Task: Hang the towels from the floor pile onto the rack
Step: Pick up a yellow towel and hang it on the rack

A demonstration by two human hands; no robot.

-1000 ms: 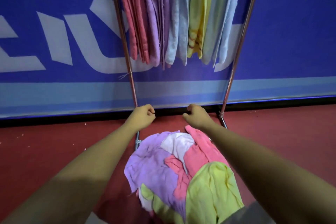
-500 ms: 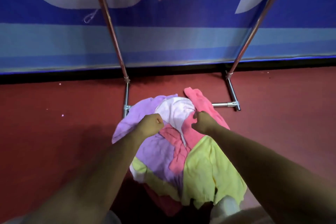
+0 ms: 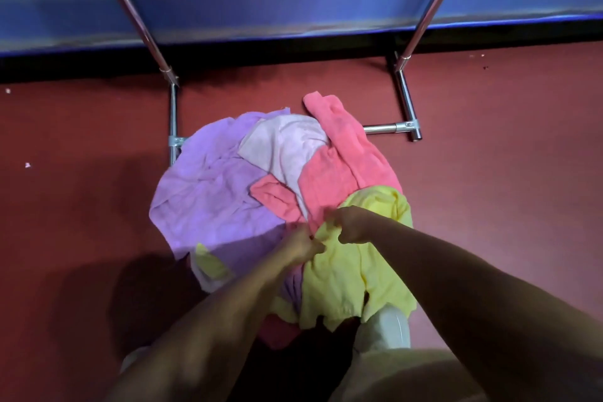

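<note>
Yellow towel (image 3: pixel 346 274) pinched by left hand (image 3: pixel 298 250) and right hand (image 3: pixel 354 225), purple towel (image 3: pixel 208 199) and pink towel (image 3: pixel 339 160) alongside, rack base (image 3: pixel 385 129) behind.

We have both bare forearms stretched forward and down, converging from the lower corners toward the middle. Our left hand (image 3: pixel 301 248) sits knuckles up, its fingers curled in, pinching the near edge of the yellow towel (image 3: pixel 342 274). Our right hand (image 3: pixel 354 225) lies just beside it, slightly farther out, its fingers likewise curled and gripping the same edge. The two hands are close together, nearly touching. Motion blur hides the fingertips.
</note>
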